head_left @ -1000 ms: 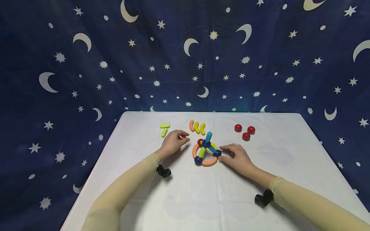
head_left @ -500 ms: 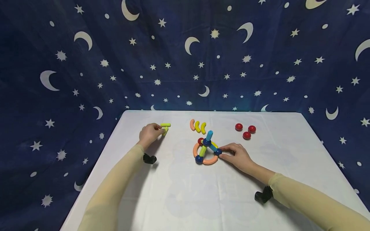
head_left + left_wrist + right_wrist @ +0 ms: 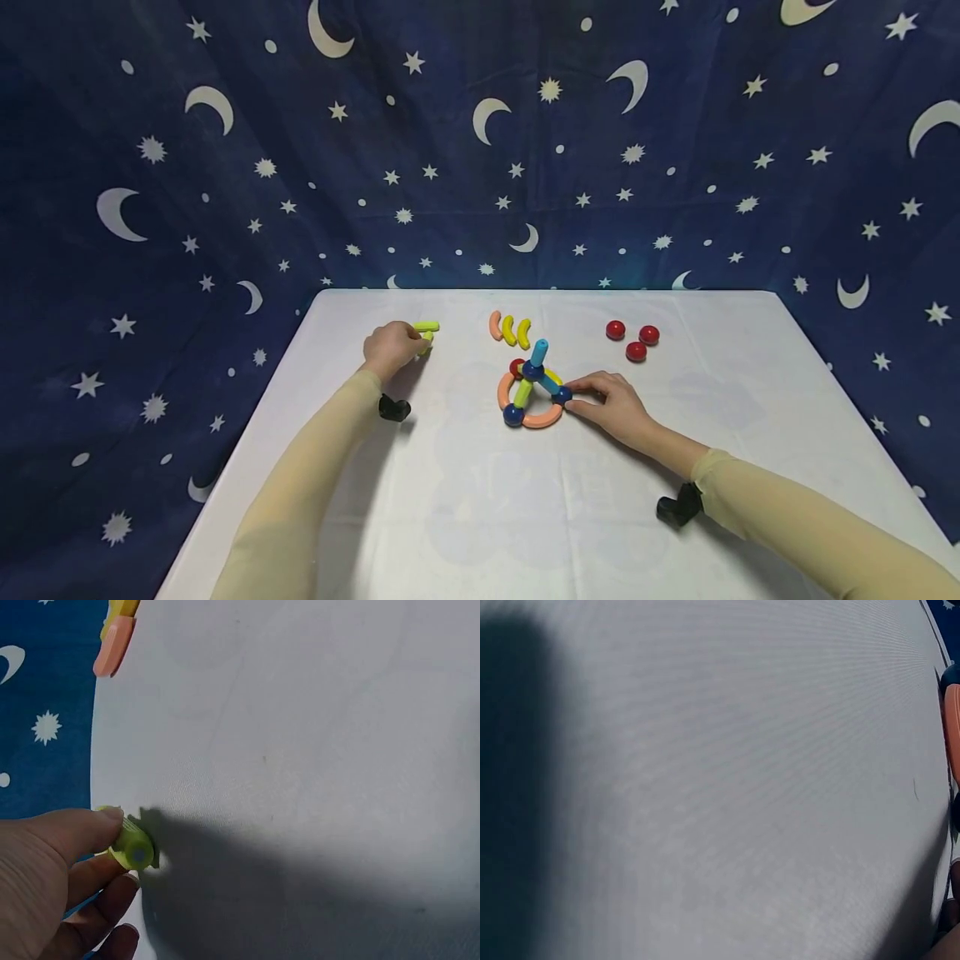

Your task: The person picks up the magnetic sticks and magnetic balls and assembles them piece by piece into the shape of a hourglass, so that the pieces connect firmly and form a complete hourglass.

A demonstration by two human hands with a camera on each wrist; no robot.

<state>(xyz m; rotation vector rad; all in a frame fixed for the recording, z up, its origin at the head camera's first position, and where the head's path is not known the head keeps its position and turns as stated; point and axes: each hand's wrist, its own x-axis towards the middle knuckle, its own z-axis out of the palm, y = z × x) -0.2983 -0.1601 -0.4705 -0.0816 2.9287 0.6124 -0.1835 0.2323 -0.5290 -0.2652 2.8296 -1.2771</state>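
Observation:
My left hand [image 3: 392,348] pinches a short lime-green rod [image 3: 135,851] between thumb and fingers, at the table's back left. A second lime-green rod [image 3: 427,326] lies just behind it. Mid-table stands a frame of rods and balls: a ring of curved pieces, with straight rods rising to a dark blue ball [image 3: 533,371]. From that ball a light blue rod [image 3: 540,351] sticks up. My right hand [image 3: 617,407] holds the dark blue ball [image 3: 562,396] at the ring's right side between thumb and fingers. In the right wrist view only an orange curved piece [image 3: 952,731] shows at the edge.
Behind the frame lie one salmon curved piece [image 3: 495,325] and two yellow curved pieces [image 3: 508,330]. Three red balls [image 3: 636,352] sit at the back right. The white table [image 3: 480,500] ends at a dark blue curtain [image 3: 450,225] with moons and stars.
My left hand has moved left from beside the frame to the lime-green rods and taken hold of one. My right hand has closed in slightly onto the blue ball; the frame stands as before.

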